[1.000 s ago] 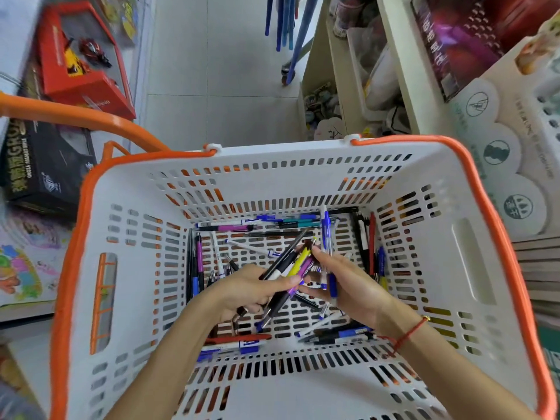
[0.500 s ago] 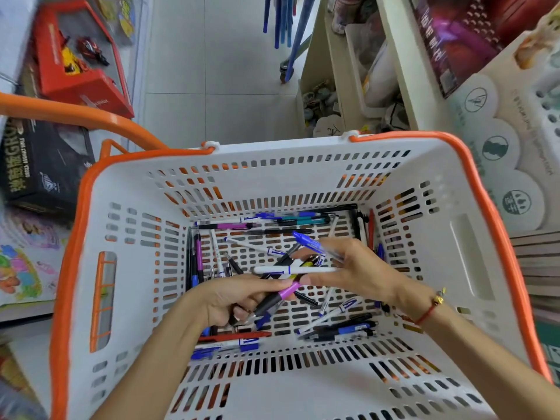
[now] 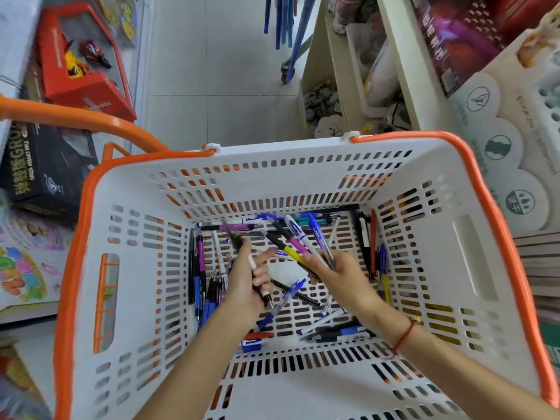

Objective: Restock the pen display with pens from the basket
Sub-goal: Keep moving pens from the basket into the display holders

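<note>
I had both hands down inside the white slotted plastic basket with the orange rim, the landmark for everything here. My right hand, above the middle of the basket floor, had its fingers closed around a fanned bunch of pens: blue-capped, purple-banded and yellow-banded barrels pointing up toward the basket's far wall. I judged I held them that way to gather several at once, so one trip to the display would carry more.

My left hand, just left of the right and apart from it, was curled around one white-barrelled pen with a dark tip, its index finger lifted loose; a dark blurred shaft above the thumb might have been a second pen, I could not tell.

Loose pens lay across the floor, many crowded along the left, right and near walls. The white perforated pen display stood outside the basket, beyond its right rim, so restocking had not begun for this handful.
</note>
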The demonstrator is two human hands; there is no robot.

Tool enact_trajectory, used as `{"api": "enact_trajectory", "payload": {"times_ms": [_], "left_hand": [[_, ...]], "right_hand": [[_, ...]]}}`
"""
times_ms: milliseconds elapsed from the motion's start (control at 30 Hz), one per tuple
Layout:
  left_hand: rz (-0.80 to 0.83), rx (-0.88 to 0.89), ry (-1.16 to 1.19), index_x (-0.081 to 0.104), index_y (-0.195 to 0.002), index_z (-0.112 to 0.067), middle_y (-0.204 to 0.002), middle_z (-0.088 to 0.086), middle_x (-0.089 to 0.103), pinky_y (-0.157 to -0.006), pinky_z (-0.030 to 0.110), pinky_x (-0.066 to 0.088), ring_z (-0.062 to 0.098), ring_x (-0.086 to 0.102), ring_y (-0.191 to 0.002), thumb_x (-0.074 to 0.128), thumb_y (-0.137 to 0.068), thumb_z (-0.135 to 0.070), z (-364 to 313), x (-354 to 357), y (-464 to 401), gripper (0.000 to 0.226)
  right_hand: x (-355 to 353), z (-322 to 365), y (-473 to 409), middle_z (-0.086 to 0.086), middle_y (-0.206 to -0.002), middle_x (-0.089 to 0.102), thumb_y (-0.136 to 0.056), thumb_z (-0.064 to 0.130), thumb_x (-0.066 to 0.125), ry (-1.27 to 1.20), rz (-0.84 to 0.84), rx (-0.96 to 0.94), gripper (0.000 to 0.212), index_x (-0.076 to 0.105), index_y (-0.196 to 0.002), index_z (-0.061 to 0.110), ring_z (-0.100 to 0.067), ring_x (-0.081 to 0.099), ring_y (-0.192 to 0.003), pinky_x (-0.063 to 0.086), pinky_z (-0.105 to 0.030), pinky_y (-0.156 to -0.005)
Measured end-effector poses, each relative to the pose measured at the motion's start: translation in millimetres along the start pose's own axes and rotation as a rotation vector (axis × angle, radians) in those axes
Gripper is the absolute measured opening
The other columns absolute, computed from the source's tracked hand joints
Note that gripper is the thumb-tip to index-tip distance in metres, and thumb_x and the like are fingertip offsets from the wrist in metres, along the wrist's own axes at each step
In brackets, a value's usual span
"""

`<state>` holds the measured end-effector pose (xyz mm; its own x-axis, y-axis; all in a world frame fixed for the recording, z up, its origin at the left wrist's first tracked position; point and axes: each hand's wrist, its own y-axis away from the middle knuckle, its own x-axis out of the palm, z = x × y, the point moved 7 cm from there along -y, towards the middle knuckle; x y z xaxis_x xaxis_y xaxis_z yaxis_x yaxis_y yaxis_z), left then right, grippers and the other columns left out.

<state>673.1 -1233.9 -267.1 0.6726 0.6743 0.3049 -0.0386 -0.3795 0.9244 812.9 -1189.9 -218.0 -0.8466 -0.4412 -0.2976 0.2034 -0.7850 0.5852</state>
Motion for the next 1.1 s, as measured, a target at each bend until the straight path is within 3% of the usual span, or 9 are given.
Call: {"api": "enact_trajectory", "payload": {"times_ms": [133, 200, 300, 433, 567, 667, 800, 967, 1100], "left_hand": [[-0.115, 0.153, -0.249, 0.069, -0.105, -0.005, -0.058, 0.025, 0.046, -0.044, 0.02, 0.033, 0.007, 0.032, -0.042, 0.073, -0.073, -0.056, 5, 9, 5, 0.061], [-0.205, 0.229, -0.356, 0.068, -0.087, -0.003, -0.058, 0.014, 0.05, -0.042, 0.02, 0.04, 0.01, 0.042, -0.043, 0.073, -0.078, -0.052, 3, 7, 6, 0.05], [-0.222, 0.347, -0.427, 0.057, -0.07, -0.008, -0.06, 0.01, 0.049, -0.047, 0.023, 0.041, 0.015, 0.045, -0.048, 0.063, -0.09, -0.045, -3, 10, 7, 0.043], [-0.188, 0.366, -0.513, 0.052, -0.072, -0.007, -0.068, 0.014, 0.046, -0.061, 0.028, 0.038, 0.021, 0.045, -0.063, 0.053, -0.095, -0.048, -10, 8, 3, 0.047], [-0.079, 0.237, -0.412, 0.056, -0.079, -0.011, -0.069, 0.004, 0.053, -0.09, 0.039, 0.041, 0.018, 0.05, -0.073, 0.046, -0.099, -0.044, -13, 3, -5, 0.04], [0.042, 0.126, -0.302, 0.056, -0.084, -0.009, -0.074, 0.004, 0.055, -0.081, 0.03, 0.047, 0.016, 0.053, -0.071, 0.045, -0.101, -0.035, -14, 0, -8, 0.033], [0.184, 0.035, -0.168, 0.062, -0.097, -0.004, -0.097, 0.013, 0.073, -0.069, 0.032, 0.061, 0.019, 0.073, -0.084, 0.044, -0.103, -0.021, -11, -2, -4, 0.026], [0.265, 0.004, -0.125, 0.065, -0.117, -0.008, -0.106, 0.013, 0.073, -0.074, 0.035, 0.061, 0.021, 0.073, -0.087, 0.047, -0.1, -0.012, -11, -2, 1, 0.025], [0.281, 0.067, -0.062, 0.057, -0.128, -0.011, -0.082, 0.004, 0.065, -0.077, 0.034, 0.053, 0.015, 0.059, -0.07, 0.048, -0.098, -0.008, -7, 2, -4, 0.031]], "right_hand": [[22, 4, 7, 0.007, -0.047, 0.049, -0.095, 0.031, 0.056, -0.215, -0.035, 0.036, 0.032, 0.063, -0.076, 0.006, -0.003, 0.033, -0.033, 0.026, -0.014, -0.037], [30, 9, 10, 0.004, -0.052, 0.058, -0.099, 0.019, 0.053, -0.277, 0.009, 0.038, 0.026, 0.066, -0.084, 0.002, 0.0, 0.044, -0.032, 0.033, -0.009, -0.038], [30, 8, 8, 0.01, -0.046, 0.049, -0.1, 0.027, 0.051, -0.205, 0.028, 0.054, 0.035, 0.062, -0.075, 0.004, -0.002, 0.037, -0.033, 0.029, -0.011, -0.038], [22, -2, 0, 0.006, -0.044, 0.03, -0.098, 0.041, 0.051, -0.139, 0.048, 0.135, 0.045, 0.055, -0.068, 0.008, -0.009, 0.02, -0.038, 0.018, -0.023, -0.041], [3, -4, -8, -0.004, -0.066, 0.055, -0.099, 0.046, 0.046, -0.119, -0.017, 0.137, 0.038, 0.072, -0.093, 0.018, -0.006, 0.027, -0.038, 0.025, -0.021, -0.04], [-3, -11, -10, 0.002, -0.056, 0.044, -0.102, 0.04, 0.043, -0.281, 0.017, 0.218, 0.037, 0.068, -0.102, 0.012, -0.007, 0.026, -0.039, 0.023, -0.018, -0.04], [0, -15, -9, 0.003, -0.053, 0.039, -0.104, 0.023, 0.04, -0.353, 0.085, 0.276, 0.029, 0.064, -0.11, 0.007, -0.009, 0.023, -0.039, 0.02, -0.02, -0.04], [2, -9, -5, -0.005, -0.063, 0.058, -0.104, 0.022, 0.041, -0.279, 0.151, 0.187, 0.011, 0.049, -0.104, 0.015, -0.011, 0.025, -0.04, 0.019, -0.022, -0.043], [7, -6, 1, 0.003, -0.05, 0.046, -0.1, 0.035, 0.05, -0.257, 0.057, 0.09, 0.025, 0.047, -0.097, 0.01, -0.013, 0.026, -0.045, 0.024, -0.024, -0.046]]}}
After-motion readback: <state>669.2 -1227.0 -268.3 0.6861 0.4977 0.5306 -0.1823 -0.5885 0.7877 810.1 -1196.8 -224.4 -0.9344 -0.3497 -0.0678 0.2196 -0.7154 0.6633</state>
